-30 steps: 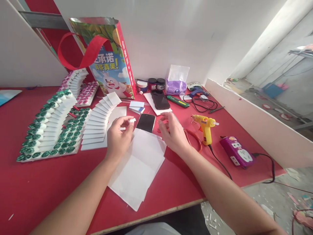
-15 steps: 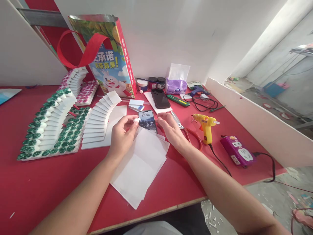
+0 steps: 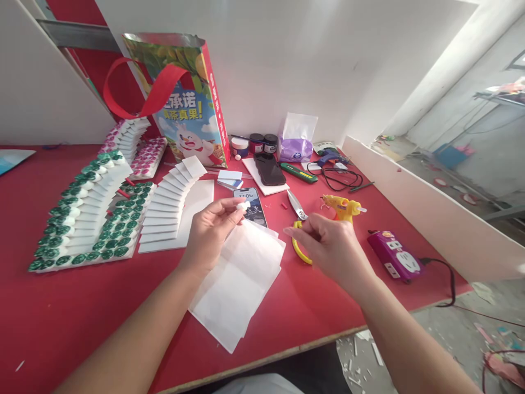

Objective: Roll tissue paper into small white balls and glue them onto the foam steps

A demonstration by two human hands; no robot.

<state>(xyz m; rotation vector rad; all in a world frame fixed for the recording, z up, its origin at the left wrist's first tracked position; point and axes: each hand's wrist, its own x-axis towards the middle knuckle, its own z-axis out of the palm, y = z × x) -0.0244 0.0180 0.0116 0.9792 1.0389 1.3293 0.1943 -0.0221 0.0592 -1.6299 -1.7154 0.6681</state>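
While pinched at left hand [image 3: 211,232] fingertips: small white piece [image 3: 243,206], above white sheets [image 3: 238,279]; right hand [image 3: 328,246] closed on scissors [image 3: 298,230], blades toward bench's far edge.

Head-worn camera looks forward and down, close over the red table [image 3: 61,306].

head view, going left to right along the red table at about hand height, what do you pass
green-capped white pieces → plain white strips → left hand holding a small white piece → phone → scissors → right hand → yellow glue gun → purple power strip
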